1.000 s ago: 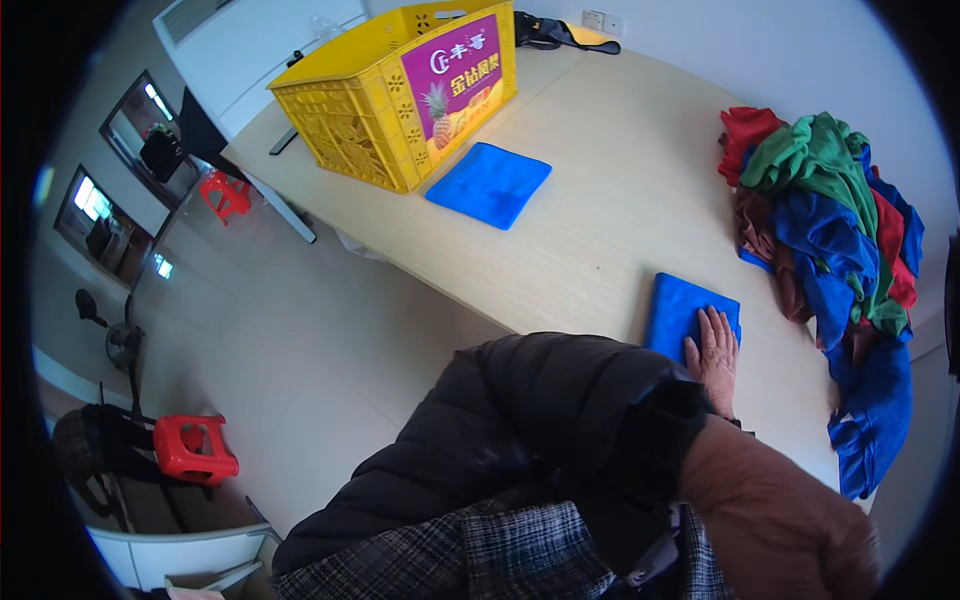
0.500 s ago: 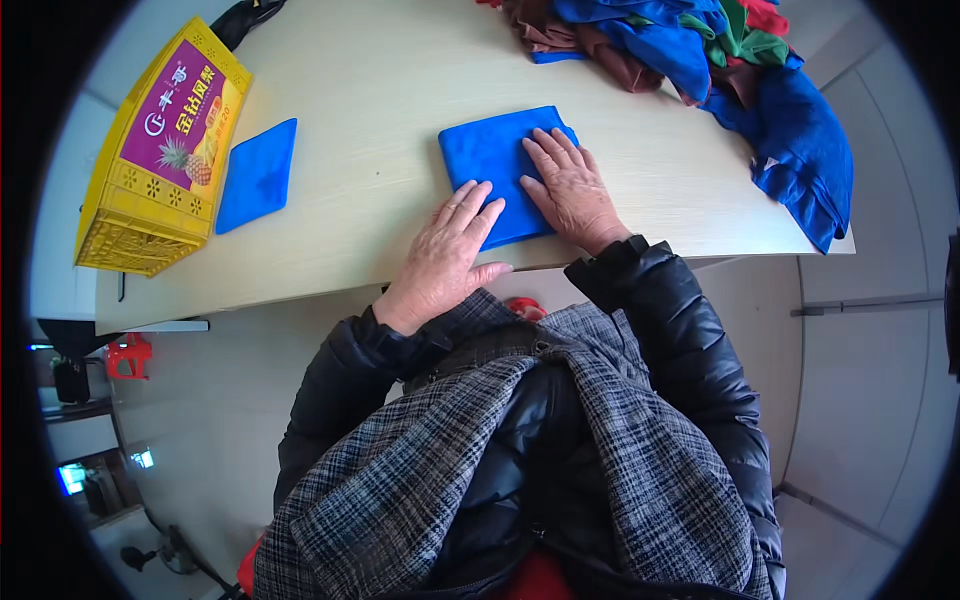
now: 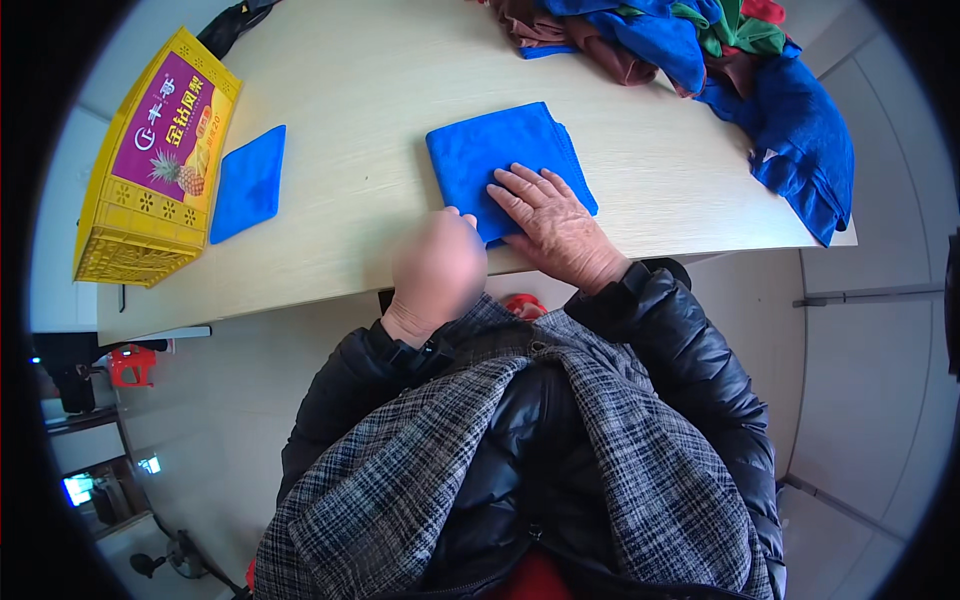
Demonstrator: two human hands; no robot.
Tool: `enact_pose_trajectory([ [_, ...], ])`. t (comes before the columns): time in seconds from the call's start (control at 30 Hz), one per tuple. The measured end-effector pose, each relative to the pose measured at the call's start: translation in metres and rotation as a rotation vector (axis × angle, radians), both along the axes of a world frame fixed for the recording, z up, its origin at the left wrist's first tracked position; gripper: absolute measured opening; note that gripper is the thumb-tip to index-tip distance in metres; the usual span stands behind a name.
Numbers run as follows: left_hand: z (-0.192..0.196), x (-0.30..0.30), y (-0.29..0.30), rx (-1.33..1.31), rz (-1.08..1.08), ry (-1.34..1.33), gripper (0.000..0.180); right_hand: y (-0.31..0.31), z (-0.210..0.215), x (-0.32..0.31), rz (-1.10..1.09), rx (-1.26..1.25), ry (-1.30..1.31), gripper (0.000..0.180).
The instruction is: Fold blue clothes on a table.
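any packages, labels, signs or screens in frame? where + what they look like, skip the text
Yellow plastic crate: far left end of the table, boxy with perforated walls.
Label on the crate: purple rectangle with a pineapple picture and light lettering, on the side facing up.
Small screen: lower left on the floor side, glowing blue-white, too small to make out.
No signs or other packages; the rest is blue cloths and a cloth pile.

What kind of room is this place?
Probably a plain workroom or office where cloths get folded: a long pale table holds a folded blue cloth, a heap of coloured cloths and a yellow plastic crate, and a desk with screens stands nearby.
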State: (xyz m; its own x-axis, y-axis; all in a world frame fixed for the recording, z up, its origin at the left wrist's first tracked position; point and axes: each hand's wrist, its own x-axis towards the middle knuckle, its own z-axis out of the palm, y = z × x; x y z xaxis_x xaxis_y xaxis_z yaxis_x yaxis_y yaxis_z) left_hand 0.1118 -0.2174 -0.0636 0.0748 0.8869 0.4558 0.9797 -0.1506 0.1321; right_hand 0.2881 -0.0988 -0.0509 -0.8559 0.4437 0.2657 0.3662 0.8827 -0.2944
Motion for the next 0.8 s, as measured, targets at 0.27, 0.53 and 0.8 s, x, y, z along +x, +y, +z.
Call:
enact_pose_trajectory([
  [0.27,0.001,0.014,0.011,-0.078,0.095,0.074,0.023,0.005,-0.002,0.006,0.013,0.205,-0.058,0.054],
  [0.53,0.007,0.021,0.013,-0.113,0.15,0.282,0.014,0.012,-0.009,0.02,-0.091,0.28,-0.114,0.053],
  [0.8,0.011,0.022,0.013,-0.177,0.098,0.451,0.015,0.013,-0.012,0.045,-0.093,0.315,-0.115,0.053],
])
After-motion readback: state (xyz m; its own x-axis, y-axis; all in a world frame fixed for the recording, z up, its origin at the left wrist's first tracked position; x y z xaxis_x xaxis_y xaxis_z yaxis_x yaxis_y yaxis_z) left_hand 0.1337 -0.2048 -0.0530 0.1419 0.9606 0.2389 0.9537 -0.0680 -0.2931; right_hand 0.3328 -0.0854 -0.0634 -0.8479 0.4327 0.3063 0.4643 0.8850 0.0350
